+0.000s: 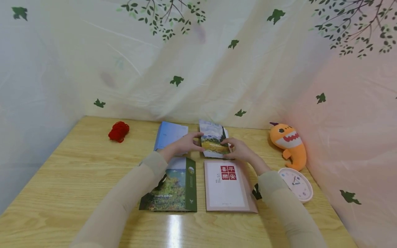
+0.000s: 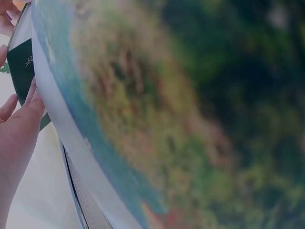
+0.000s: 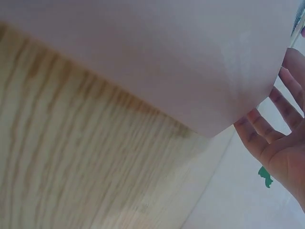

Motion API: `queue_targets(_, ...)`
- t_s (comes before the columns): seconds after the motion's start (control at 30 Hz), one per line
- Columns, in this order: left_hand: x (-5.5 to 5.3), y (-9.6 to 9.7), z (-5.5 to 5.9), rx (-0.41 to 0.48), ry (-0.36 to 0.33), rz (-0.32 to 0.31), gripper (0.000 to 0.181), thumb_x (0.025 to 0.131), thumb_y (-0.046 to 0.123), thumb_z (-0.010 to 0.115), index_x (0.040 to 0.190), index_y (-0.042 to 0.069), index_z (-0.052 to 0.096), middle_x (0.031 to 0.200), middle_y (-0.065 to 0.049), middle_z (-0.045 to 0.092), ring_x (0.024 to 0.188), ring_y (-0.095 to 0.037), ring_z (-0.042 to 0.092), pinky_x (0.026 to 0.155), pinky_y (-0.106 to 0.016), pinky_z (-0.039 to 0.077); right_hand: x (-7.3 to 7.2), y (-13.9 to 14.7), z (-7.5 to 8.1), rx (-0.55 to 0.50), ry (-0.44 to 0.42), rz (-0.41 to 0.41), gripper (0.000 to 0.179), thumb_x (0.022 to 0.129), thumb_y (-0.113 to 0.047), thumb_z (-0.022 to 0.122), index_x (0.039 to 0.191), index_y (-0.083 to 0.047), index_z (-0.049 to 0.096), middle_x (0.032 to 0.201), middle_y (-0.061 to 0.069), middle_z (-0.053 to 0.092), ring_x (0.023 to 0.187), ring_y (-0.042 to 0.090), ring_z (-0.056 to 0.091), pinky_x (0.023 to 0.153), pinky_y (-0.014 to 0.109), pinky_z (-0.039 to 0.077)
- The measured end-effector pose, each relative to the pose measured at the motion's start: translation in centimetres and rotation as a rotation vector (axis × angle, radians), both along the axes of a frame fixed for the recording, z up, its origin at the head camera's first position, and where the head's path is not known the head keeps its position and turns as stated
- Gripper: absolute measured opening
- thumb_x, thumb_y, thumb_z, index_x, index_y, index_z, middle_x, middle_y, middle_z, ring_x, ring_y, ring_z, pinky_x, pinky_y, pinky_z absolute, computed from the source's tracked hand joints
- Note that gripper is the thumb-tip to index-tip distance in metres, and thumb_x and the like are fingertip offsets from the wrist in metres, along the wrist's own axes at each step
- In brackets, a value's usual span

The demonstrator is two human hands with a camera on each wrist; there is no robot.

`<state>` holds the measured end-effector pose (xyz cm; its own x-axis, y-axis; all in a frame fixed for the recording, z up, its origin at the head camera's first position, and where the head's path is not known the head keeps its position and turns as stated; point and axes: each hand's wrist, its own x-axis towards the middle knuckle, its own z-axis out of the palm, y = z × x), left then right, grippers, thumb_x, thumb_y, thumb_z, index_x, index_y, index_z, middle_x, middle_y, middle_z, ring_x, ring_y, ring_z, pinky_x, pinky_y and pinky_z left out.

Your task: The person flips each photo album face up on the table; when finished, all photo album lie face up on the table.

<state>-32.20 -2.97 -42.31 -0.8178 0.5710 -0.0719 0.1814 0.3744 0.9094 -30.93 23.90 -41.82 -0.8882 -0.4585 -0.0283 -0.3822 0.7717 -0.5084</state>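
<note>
A book with a painted landscape cover (image 1: 214,139) is at the back middle of the table, between the two hands. My left hand (image 1: 188,143) grips its left edge, thumb and index finger apart. On the opposite side my right hand (image 1: 242,150) holds the lower right edge, one finger over the cover. In the left wrist view the left hand (image 2: 21,138) shows behind a large blurred printed cover. Fingers of the right hand (image 3: 281,138) appear bent past a pale pink cover (image 3: 190,71) in the right wrist view; their contact with the book is hidden there.
A blue book (image 1: 172,132) lies left of the painted one. Nearer are a photo album (image 1: 173,198) and a pink-edged booklet with red characters (image 1: 224,191). Red yarn (image 1: 119,131) lies back left; an orange plush shark (image 1: 289,143) and a round clock (image 1: 299,186) are at right.
</note>
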Motion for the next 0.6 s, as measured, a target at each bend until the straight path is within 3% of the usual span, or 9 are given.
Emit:
queue_targets(0.3,0.03,0.28,-0.17,-0.023,-0.016,-0.002,0.073,0.085,0.011,0.07,0.146,0.004,0.031,0.149,-0.014,0.033,0.121,-0.028,0.053,0.096,-0.039,0.047,-0.54,0.75,-0.66,0.003,0.017,0.016,0.051,0.079,-0.015,0.076,0.126,-0.008,0.058,0.136,0.018,0.048,0.112,0.038,0.052,0.095,0.052,0.043)
queue_targets(0.6,0.34,0.21,-0.03,-0.149,0.073,0.001,0.073,0.085,0.015,0.072,0.145,0.002,0.032,0.147,-0.016,0.036,0.119,-0.027,0.055,0.097,-0.035,0.047,-0.3,0.86,-0.59,0.02,0.008,0.022,0.052,0.08,-0.016,0.076,0.128,-0.009,0.058,0.143,0.022,0.042,0.133,0.042,0.034,0.109,0.056,0.026)
